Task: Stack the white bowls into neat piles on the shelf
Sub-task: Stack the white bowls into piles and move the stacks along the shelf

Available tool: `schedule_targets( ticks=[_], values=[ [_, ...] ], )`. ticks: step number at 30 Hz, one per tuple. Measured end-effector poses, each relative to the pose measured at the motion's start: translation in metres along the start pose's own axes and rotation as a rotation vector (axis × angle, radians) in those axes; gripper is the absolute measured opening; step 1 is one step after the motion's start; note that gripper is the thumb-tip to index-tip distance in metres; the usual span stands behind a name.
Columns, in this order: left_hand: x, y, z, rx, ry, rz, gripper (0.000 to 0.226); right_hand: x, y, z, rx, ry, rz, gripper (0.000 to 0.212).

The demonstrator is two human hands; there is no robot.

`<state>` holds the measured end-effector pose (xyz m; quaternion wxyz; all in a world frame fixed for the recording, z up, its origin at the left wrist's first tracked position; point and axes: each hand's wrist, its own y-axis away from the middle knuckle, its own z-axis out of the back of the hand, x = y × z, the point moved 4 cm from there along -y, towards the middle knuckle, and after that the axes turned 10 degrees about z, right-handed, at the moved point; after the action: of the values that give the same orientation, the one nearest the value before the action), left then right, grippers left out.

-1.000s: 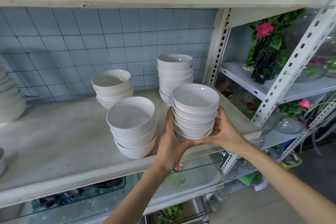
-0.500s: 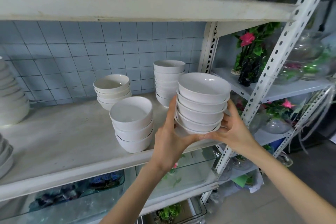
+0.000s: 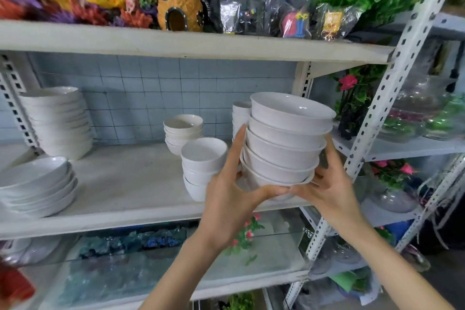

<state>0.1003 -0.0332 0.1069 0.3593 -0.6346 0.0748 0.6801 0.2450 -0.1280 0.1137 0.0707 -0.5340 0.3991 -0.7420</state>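
Note:
A stack of several white bowls [image 3: 284, 141] is lifted clear of the white shelf [image 3: 130, 191], tilted slightly left. My left hand [image 3: 230, 189] grips its left side, thumb under the base. My right hand [image 3: 327, 189] grips the right side and bottom. On the shelf stand a front pile of bowls [image 3: 202, 166], a rear pile [image 3: 183, 131], and a taller pile [image 3: 240, 118] partly hidden behind the lifted stack.
Wide shallow dishes [image 3: 37, 184] and a tall stack of larger bowls [image 3: 60, 121] fill the shelf's left end. The upper shelf [image 3: 191, 45] hangs close above, carrying a pineapple ornament [image 3: 180, 0]. A perforated upright [image 3: 385, 98] stands right, with glass bowls and fake flowers beyond.
Both hands have raised the stack off the shelf's front edge, up and slightly right. The view has tilted upward, revealing the top shelf's ornaments.

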Motion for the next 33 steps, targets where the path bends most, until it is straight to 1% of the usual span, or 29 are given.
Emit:
schedule_targets(
  ticks=[6,11,16,21,25,33],
  values=[
    [-0.026,0.031,0.018,-0.164,0.025,-0.005,0.100,0.023,-0.002,-0.021,0.053,-0.092,0.052,0.108],
    [-0.039,0.059,0.029,-0.297,0.000,-0.001,0.105,0.039,-0.001,-0.036,0.145,-0.158,0.093,0.113],
    [-0.044,0.084,0.043,-0.383,-0.033,0.007,0.107,0.045,0.006,-0.059,0.218,-0.240,0.079,0.100],
    [-0.044,0.100,0.069,-0.447,-0.036,0.040,0.106,0.045,0.005,-0.091,0.273,-0.293,0.065,0.107],
    [-0.040,0.108,0.100,-0.471,-0.028,0.045,0.104,0.043,0.003,-0.125,0.274,-0.318,0.073,0.098],
    [-0.037,0.129,0.198,-0.503,-0.064,0.039,0.097,0.059,0.000,-0.225,0.280,-0.373,0.065,0.094]
  ],
)
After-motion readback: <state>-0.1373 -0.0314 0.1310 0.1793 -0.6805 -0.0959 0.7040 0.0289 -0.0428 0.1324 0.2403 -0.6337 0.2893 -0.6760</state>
